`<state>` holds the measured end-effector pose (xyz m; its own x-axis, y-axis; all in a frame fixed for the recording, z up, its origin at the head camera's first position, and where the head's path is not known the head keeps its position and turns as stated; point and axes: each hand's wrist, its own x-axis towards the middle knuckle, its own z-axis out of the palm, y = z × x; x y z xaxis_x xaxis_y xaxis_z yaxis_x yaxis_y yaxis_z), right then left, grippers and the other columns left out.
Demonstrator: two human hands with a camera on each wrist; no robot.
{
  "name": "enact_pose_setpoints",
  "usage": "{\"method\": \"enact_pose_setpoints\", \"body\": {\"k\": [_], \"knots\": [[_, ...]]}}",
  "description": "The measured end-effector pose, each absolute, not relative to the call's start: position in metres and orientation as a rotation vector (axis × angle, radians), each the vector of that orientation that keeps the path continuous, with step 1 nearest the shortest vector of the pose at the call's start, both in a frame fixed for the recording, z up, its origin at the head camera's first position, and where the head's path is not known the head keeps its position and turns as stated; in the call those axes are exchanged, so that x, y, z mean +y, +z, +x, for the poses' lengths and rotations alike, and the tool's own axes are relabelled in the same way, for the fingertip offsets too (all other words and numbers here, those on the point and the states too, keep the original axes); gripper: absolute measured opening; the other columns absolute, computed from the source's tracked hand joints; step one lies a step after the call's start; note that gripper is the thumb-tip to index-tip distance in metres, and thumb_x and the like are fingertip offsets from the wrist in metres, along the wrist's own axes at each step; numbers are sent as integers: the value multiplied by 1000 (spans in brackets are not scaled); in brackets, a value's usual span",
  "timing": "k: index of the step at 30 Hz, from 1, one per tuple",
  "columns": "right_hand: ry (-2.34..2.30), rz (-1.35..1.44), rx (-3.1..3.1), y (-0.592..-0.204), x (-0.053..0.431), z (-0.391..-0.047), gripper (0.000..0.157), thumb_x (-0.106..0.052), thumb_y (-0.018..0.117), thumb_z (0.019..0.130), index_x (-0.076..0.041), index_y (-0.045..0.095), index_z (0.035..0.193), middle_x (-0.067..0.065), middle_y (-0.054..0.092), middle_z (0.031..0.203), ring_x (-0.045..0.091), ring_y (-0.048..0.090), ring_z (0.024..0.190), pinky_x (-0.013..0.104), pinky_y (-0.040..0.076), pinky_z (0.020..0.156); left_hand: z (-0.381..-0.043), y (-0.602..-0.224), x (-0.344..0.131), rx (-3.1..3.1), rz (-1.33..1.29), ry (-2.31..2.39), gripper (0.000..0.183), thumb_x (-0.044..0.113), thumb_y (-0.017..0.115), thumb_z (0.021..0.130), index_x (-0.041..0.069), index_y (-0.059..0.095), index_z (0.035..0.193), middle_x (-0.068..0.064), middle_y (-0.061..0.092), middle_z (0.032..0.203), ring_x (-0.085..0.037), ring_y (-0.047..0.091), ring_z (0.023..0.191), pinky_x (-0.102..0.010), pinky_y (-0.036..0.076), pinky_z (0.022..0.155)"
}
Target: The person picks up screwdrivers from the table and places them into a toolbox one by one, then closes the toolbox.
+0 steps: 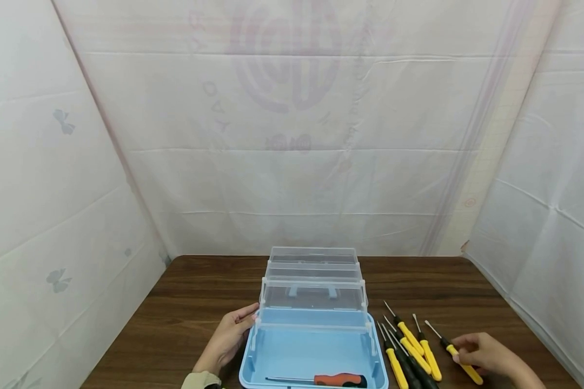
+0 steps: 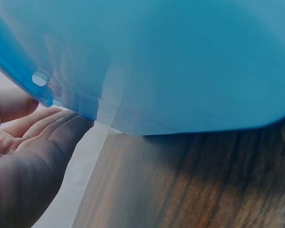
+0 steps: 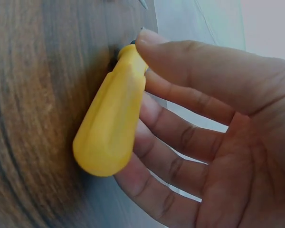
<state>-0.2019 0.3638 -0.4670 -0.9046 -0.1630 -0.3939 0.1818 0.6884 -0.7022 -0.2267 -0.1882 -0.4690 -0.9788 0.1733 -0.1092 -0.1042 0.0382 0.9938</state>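
Observation:
A light-blue toolbox (image 1: 311, 348) stands with its clear tiered lid (image 1: 313, 297) raised at the back. An orange-and-black screwdriver (image 1: 338, 380) lies inside along the front. My left hand (image 1: 227, 336) rests at the box's left side, its fingers (image 2: 69, 133) straight along the blue wall and the thumb by the rim. On the right, my right hand (image 1: 486, 354) holds a yellow-and-black screwdriver (image 1: 459, 363) by its handle, blade pointing away and leftward. Up close, the thumb lies near the handle's neck, with the fingers along its other side.
Several yellow-handled screwdrivers (image 1: 430, 359) and black-handled ones (image 1: 409, 370) lie in a group between the box and my right hand. The dark wooden table (image 1: 199, 297) has white sheeting (image 1: 292, 178) hanging behind it and at both sides.

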Motion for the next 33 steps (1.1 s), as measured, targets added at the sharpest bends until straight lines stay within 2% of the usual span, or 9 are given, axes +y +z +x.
{"method": "enact_pose_setpoints", "body": {"k": [12, 33], "knots": [[-1090, 186, 2513, -472, 357, -199, 34, -12, 68, 86, 13, 62, 109, 3, 63, 88, 16, 60, 78, 35, 57, 68, -226, -469, -189, 2124, 57, 2028, 49, 8, 49, 99, -16, 35, 140, -34, 36, 145, -39, 47, 129, -40, 51, 97], [-1117, 211, 2515, -478, 361, -202, 30, -14, 68, 87, 9, 66, 106, 2, 67, 89, 16, 62, 79, 37, 58, 68, -228, -471, -189, 2105, 50, 2050, 49, 9, 48, 100, -14, 35, 141, -33, 37, 145, -36, 50, 127, -39, 51, 97]]}}
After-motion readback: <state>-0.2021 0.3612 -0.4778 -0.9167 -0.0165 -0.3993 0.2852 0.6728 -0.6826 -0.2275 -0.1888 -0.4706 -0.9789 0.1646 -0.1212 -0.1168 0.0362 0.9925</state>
